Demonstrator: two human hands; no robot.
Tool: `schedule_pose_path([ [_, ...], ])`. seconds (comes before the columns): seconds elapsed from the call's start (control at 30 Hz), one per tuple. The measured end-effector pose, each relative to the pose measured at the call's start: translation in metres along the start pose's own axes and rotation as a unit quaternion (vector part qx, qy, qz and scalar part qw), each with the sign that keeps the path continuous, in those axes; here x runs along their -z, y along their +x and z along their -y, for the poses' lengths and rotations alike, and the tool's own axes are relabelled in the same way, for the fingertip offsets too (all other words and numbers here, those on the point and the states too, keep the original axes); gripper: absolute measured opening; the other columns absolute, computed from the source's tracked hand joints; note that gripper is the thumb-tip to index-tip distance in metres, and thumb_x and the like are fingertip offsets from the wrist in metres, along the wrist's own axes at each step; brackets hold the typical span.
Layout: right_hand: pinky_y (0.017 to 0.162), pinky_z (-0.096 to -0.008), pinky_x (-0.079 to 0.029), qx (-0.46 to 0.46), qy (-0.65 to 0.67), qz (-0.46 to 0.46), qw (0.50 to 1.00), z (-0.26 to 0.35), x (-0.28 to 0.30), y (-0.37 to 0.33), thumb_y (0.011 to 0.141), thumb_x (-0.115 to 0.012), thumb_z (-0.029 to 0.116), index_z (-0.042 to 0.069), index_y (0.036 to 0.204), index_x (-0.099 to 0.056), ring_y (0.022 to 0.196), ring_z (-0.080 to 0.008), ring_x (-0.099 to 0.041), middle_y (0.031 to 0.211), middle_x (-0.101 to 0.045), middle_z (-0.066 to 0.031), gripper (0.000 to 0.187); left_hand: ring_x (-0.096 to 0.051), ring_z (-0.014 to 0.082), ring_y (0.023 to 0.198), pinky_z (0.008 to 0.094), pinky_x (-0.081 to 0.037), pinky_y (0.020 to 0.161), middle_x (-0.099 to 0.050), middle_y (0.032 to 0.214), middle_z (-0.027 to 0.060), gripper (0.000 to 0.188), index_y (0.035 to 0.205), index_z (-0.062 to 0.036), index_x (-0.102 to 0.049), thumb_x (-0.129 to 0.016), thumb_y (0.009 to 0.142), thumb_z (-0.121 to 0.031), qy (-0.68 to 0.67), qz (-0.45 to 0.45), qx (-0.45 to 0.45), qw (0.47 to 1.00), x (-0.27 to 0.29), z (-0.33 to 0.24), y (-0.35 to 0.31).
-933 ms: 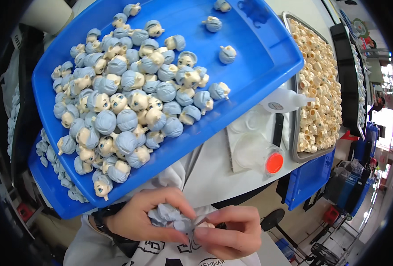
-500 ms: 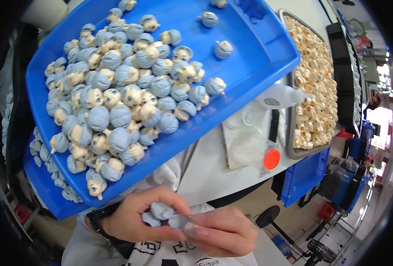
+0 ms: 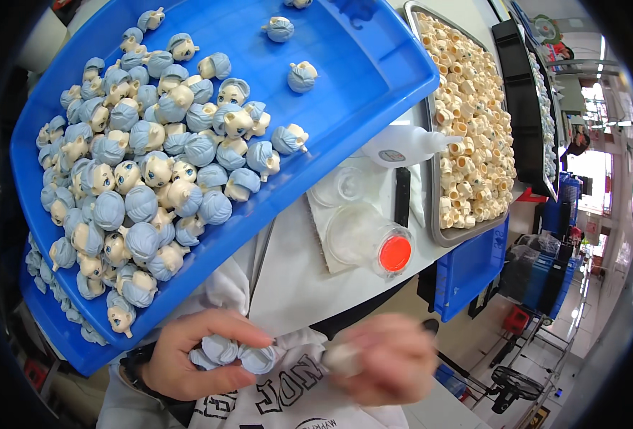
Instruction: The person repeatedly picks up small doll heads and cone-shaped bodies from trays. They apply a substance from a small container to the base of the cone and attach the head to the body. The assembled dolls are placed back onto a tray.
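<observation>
My left hand (image 3: pixel 188 357), low in the middle, is closed round several light blue doll hair pieces (image 3: pixel 256 357). They sit between thumb and fingers, and one shows its hollow inside. To its right, my right hand (image 3: pixel 391 357) is smeared by motion and stands apart from the left. A pale blur (image 3: pixel 341 360) is at its fingertips; I cannot tell whether it is a held piece or a covered finger. Above my hands, a large blue tray (image 3: pixel 352 136) holds many doll heads (image 3: pixel 141 204) with blue hair and painted faces.
A metal tray (image 3: pixel 432 143) of beige hollow doll parts (image 3: pixel 474 121) lies at the right. Between the trays are a white squeeze bottle (image 3: pixel 402 146), a clear jar with a red lid (image 3: pixel 395 254) and a black bar (image 3: pixel 402 196). Another blue bin (image 3: pixel 470 279) is below right.
My right hand has pulled away to the right from the pieces in my left hand. The left hand keeps hold of them, their inside now more visible. The whole view has shifted slightly.
</observation>
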State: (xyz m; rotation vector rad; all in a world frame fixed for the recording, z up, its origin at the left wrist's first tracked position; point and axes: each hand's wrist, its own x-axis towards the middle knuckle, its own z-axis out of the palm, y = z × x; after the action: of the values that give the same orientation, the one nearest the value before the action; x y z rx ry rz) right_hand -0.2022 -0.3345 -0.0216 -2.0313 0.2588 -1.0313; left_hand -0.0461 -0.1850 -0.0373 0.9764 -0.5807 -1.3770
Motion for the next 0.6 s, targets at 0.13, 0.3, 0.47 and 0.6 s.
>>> schedule_pose_path([
  [0.13, 0.058, -0.0290, -0.041, -0.082, -0.254, -0.026, 0.963, 0.008, 0.037, 0.035, 0.045, -0.071, 0.001, 0.002, 0.087, -0.062, 0.063, -0.0194, -0.052, 0.077, -0.060, -0.0092, 0.043, -0.056, 0.0131, 0.083, 0.0249, -0.042, 0.072, -0.059, 0.093, 0.0123, 0.038, 0.102, 0.0029, -0.053, -0.071, 0.068, -0.001, -0.076, -0.001, 0.001, 0.997, -0.005, 0.000, 0.003],
  [0.3, 0.058, -0.0273, -0.037, -0.103, -0.313, 0.068, 0.942, 0.000, 0.036, 0.056, 0.049, -0.069, -0.003, 0.007, 0.086, -0.066, 0.067, -0.0198, -0.050, 0.075, -0.060, -0.0047, 0.039, -0.055, 0.0111, 0.081, 0.0234, -0.042, 0.070, -0.058, 0.091, 0.0101, 0.041, 0.100, 0.0022, -0.054, -0.075, 0.065, -0.003, -0.080, -0.012, 0.018, 0.997, -0.005, -0.002, 0.002],
  [0.47, 0.059, -0.0283, -0.038, -0.104, -0.337, 0.083, 0.932, -0.003, 0.031, 0.056, 0.049, -0.070, -0.002, 0.009, 0.086, -0.066, 0.067, -0.0198, -0.050, 0.075, -0.060, -0.0038, 0.039, -0.055, 0.0097, 0.080, 0.0220, -0.042, 0.069, -0.059, 0.091, 0.0093, 0.041, 0.101, 0.0022, -0.054, -0.075, 0.066, -0.004, -0.067, 0.013, 0.041, 0.997, 0.000, -0.003, 0.000],
  [0.6, 0.060, -0.0285, -0.038, -0.101, -0.340, 0.077, 0.932, -0.004, 0.032, 0.054, 0.049, -0.071, -0.001, 0.009, 0.086, -0.066, 0.068, -0.0194, -0.051, 0.076, -0.060, -0.0036, 0.038, -0.056, 0.0098, 0.077, 0.0217, -0.042, 0.068, -0.059, 0.089, 0.0092, 0.041, 0.101, 0.0026, -0.054, -0.074, 0.066, -0.004, -0.074, 0.006, 0.023, 0.997, -0.002, -0.002, 0.001],
])
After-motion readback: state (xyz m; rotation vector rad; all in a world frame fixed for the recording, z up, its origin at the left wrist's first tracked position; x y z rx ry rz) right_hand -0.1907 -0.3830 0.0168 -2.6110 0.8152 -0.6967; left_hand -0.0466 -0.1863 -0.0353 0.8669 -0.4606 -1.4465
